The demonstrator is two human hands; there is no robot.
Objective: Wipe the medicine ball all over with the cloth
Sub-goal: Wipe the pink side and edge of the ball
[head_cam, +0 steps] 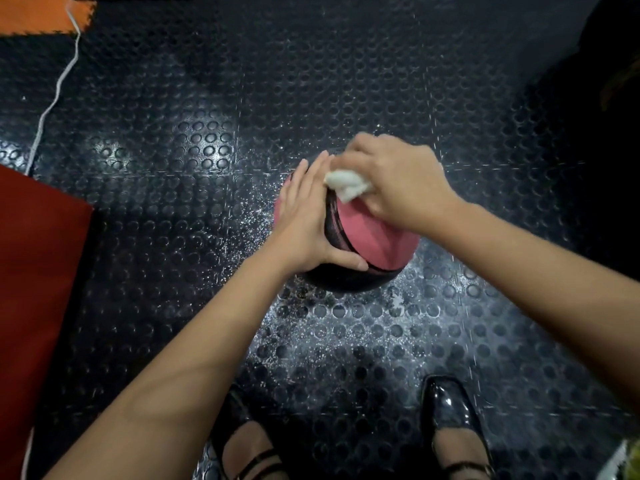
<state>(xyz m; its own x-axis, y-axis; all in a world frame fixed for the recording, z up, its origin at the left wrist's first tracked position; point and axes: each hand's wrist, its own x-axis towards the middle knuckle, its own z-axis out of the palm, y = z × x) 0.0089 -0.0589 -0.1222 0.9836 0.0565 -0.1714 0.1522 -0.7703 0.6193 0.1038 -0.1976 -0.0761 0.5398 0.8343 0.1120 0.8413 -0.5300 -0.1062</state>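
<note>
Gripping the white cloth (pixel 348 186), our right hand (pixel 398 181) presses it on top of the medicine ball (pixel 367 244); our left hand (pixel 304 216) lies flat against its left side, on studded floor (pixel 173 168)

View: a single head-worn wide-angle camera; there is no second view, so nothing is shared.
Position: above the studded black floor (pixel 173 237), at the person's head.
Direction: forward and steeply down, almost straight at the floor.
Lower edge: the person's own black shoes (pixel 450 420) show at the bottom of the frame.
Arms: both forearms enter from the lower corners and meet near the centre.
Centre: the left hand (pixel 304 216), right hand (pixel 394 181) and the medicine ball (pixel 374 244) sit slightly above middle, near the lens.
Distortion: the edges bow and darken, strongest at the upper right.
</note>
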